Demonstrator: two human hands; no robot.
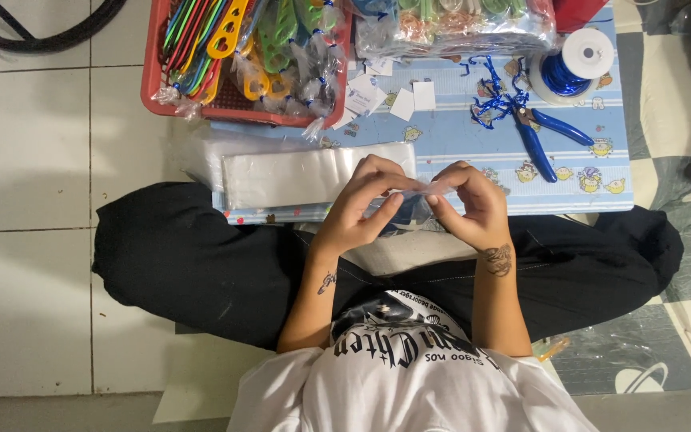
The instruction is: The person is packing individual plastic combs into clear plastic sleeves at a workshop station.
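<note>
**Mia:** What did the hands hold?

**Ben:** A small clear bag. The left hand and the right hand met in the middle, and the bag sat right between them. Both hands pinched it with curled fingers, so both were closed on the bag.

**Mia:** Where was the bag?

**Ben:** It was up in the air, just over the near edge of the table and above the person's lap. The left thumb and fingers held one end. The right fingertips held the other end.

**Mia:** Could you see the whole bag?

**Ben:** No. It was see-through and thin, and the fingers hid most of it. I could not tell if anything was inside.

**Mia:** What else was close?

**Ben:** A flat pile of clear bags lay on the table just beside the left hand. Blue pliers lay past the right hand, near a curly bit of blue wire. A spool of blue wire stood farther back.

**Mia:** And at the top?

**Ben:** A red basket held bright plastic things in little bags. It was cut off at the top, so I could not tell what they were. A clear pack next to it was cut off too. Small white cards lay between the basket and the pliers.
</note>
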